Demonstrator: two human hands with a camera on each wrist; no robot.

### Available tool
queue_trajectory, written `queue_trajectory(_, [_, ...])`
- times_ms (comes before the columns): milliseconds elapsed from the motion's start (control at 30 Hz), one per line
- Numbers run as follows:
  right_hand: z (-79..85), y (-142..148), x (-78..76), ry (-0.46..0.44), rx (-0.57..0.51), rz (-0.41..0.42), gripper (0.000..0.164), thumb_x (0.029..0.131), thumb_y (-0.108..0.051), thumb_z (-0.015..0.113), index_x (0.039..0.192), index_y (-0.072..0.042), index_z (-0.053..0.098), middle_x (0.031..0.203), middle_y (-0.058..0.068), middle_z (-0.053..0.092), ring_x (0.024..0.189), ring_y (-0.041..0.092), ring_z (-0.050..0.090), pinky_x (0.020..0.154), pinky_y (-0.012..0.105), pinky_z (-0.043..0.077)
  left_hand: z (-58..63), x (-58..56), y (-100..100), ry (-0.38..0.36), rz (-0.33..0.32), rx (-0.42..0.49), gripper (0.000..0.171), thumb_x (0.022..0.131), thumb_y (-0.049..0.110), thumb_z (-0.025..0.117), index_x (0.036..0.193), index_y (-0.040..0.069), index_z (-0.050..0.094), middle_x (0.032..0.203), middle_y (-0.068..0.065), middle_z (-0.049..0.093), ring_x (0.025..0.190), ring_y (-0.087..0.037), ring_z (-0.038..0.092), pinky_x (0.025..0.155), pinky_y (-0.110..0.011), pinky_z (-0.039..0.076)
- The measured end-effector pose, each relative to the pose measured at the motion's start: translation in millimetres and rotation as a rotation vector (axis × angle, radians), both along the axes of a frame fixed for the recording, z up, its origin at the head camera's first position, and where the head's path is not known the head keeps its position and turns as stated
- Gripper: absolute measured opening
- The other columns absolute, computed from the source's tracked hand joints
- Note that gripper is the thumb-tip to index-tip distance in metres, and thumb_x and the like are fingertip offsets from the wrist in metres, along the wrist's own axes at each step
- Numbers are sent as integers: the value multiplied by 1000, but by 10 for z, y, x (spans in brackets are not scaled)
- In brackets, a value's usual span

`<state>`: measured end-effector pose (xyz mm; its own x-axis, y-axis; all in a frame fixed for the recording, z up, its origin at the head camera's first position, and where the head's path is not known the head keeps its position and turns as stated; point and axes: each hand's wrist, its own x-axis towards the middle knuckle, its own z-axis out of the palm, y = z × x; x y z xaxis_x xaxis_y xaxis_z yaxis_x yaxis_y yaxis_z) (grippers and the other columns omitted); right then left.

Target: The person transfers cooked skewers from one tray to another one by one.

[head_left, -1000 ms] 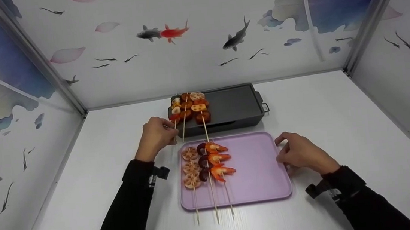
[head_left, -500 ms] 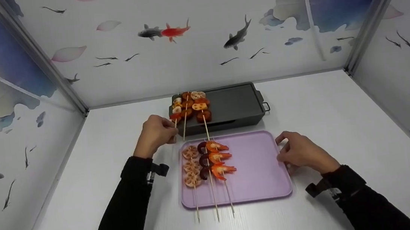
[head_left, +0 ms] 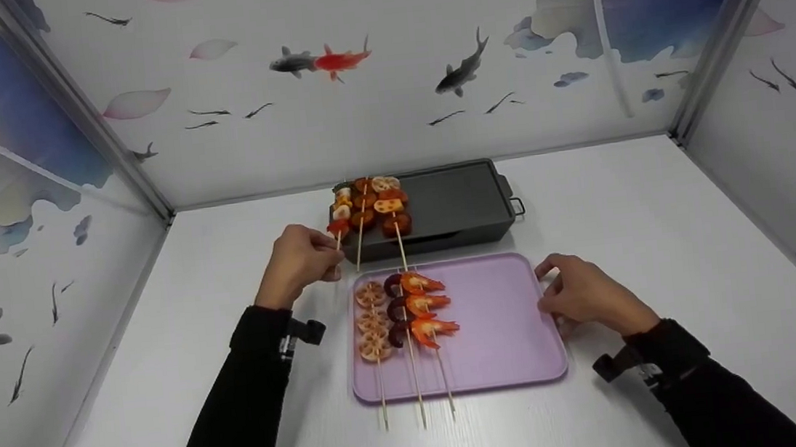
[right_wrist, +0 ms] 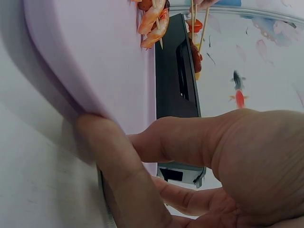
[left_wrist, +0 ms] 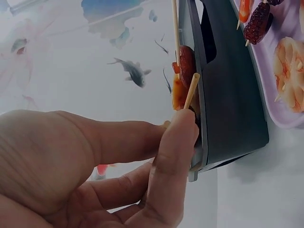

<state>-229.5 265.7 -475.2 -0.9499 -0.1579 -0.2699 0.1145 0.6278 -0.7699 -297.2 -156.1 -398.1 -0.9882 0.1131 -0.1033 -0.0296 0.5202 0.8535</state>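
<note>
One wide view, two close
Head looks forward and down; both wrist views, rolled sideways, sit close; all share grill and tray.

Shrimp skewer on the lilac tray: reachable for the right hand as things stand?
Probably yes. Only bare surface of the lilac tray lies between the right hand and the shrimp skewer. Its fingers are on the tray's edge, though, so they would likely need to let go first.
</note>
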Motion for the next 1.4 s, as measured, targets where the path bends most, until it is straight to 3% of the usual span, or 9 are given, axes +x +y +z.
queue_trajectory(267, [-6, 3, -1, -13, -29, -1, 53, 85, -2, 71, 134, 1, 50, 94, 16, 66, 68, 24, 70, 58, 38, 59, 8, 60, 4, -40, 9, 42, 29, 93, 4, 68, 120, -7, 66, 102, -19, 69, 79, -23, 73, 69, -31, 60])
queue_trajectory(600, [4, 1, 19, -22, -32, -4, 52, 86, -4, 71, 134, -1, 50, 95, 17, 66, 69, 26, 70, 58, 40, 59, 74, 231, 91, 20, -44, 92, 21, 95, 6, 67, 113, -4, 66, 102, -20, 69, 78, -26, 72, 70, -36, 61])
queue_trajectory(867, [16, 13, -14, -29, -23, -3, 53, 85, -4, 70, 134, 0, 49, 95, 17, 66, 69, 25, 70, 59, 40, 59, 99, 381, 212, 66, -57, 36, 20, 92, 11, 71, 109, 1, 68, 95, -13, 69, 72, -25, 71, 67, -39, 61])
queue_trajectory(1167, [-2, 23, -18, -22, -6, -5, 53, 86, -5, 70, 133, -2, 49, 95, 16, 65, 70, 24, 69, 59, 39, 59, 67, 548, 290, 60, -89, 57, 19, 93, 12, 72, 108, 1, 68, 95, -12, 68, 68, -26, 72, 64, -36, 60])
queue_trajectory(1400, [4, 22, 12, -9, -23, 11, 52, 86, -5, 70, 133, -1, 49, 96, 17, 64, 70, 25, 70, 59, 39, 59, 55, 692, 384, 61, -132, -21, 18, 93, 15, 72, 107, 6, 66, 93, -9, 68, 68, -22, 71, 66, -39, 58])
